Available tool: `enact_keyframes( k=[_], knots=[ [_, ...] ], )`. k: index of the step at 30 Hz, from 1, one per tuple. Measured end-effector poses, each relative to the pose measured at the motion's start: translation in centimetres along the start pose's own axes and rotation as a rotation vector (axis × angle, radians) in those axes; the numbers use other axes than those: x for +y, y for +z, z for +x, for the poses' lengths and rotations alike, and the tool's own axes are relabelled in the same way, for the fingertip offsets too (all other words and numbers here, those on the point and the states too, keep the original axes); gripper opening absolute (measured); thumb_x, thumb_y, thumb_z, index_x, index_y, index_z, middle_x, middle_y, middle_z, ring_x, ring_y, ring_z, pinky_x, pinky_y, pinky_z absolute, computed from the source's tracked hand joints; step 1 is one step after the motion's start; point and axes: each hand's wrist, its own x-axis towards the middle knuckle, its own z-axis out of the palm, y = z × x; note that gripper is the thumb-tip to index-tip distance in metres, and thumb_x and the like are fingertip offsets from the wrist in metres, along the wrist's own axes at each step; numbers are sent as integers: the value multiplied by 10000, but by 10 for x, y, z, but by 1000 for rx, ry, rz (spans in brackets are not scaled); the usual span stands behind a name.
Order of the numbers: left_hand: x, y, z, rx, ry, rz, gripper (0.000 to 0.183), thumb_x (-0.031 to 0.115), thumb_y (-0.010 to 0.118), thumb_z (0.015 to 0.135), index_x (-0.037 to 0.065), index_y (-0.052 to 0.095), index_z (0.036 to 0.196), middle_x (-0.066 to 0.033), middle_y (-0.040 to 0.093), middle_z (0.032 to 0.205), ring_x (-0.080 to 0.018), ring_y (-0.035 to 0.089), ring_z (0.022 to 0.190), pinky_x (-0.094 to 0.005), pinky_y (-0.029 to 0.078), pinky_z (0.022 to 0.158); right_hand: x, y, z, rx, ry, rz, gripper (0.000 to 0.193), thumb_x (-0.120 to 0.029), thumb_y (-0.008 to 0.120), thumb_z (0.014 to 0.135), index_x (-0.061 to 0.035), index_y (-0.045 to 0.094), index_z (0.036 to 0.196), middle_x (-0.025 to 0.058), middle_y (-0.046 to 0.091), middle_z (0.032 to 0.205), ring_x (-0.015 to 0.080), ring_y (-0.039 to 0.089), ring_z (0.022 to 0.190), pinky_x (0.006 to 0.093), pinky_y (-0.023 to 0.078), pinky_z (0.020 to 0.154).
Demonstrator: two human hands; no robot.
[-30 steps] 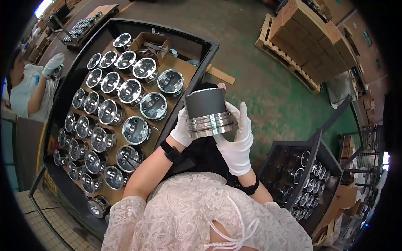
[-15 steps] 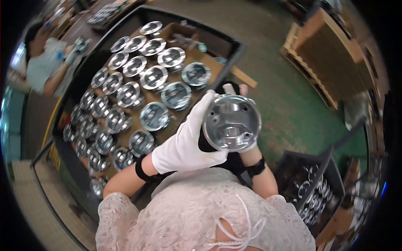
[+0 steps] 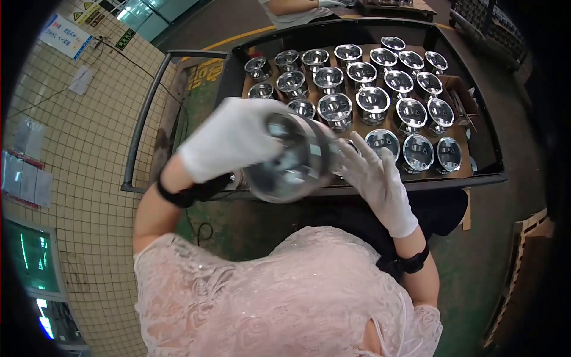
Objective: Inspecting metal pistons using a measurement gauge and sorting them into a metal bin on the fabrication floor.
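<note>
Piston (image 3: 291, 159), a shiny metal cup-shaped part, is held in the air between both gloved hands, above the near edge of the cart (image 3: 380, 184), its hollow underside turned toward the camera and blurred. Left hand (image 3: 229, 140) wraps over its upper left side in a full clasp, fingers curled round the wall. Right hand (image 3: 377, 178) rests against its right flank with fingers spread fairly wide, steadying rather than gripping. To turn and check the part well, I judge the left hand should carry the weight while the right fingertips guide the rotation slowly, keeping it over the cart and clear of the parts below. Beyond the hands, rows of like pistons (image 3: 372, 98) stand on brown cardboard. Farther off, another person's arm (image 3: 291, 9) shows at the top edge.
</note>
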Motion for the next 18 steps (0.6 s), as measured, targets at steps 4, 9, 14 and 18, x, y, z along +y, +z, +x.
enact_keyframes(
  k=[4,9,14,18],
  knots=[
    [-26,-53,-43,106,-319,78,414,38,630,744,-21,741,1139,-110,761,916,-138,707,834,-284,570,821,9,-25,6,50,-74,-183,621,-424,286,1135,-4,342,1589,176,435,1597,280,389,1497,430,279,1235],
    [-130,-27,-34,-77,-453,166,388,131,655,734,-38,745,1072,-206,751,872,-248,743,805,-344,574,772,9,-36,-7,141,-38,-293,549,-349,402,1118,-30,408,1564,145,497,1557,259,453,1454,404,337,1202],
    [-238,57,7,-215,-326,340,438,126,675,710,35,749,1132,-242,741,995,-386,725,948,-409,568,877,11,-58,-22,300,12,-293,529,-310,537,1076,-11,481,1508,142,561,1493,250,533,1377,392,393,1154],
    [-316,116,39,-340,-201,377,402,163,695,720,67,749,1107,-224,747,1003,-389,720,969,-432,568,919,0,-71,-38,417,-26,-327,538,-336,584,1054,-13,515,1479,137,606,1443,233,557,1345,383,409,1127]
  ],
)
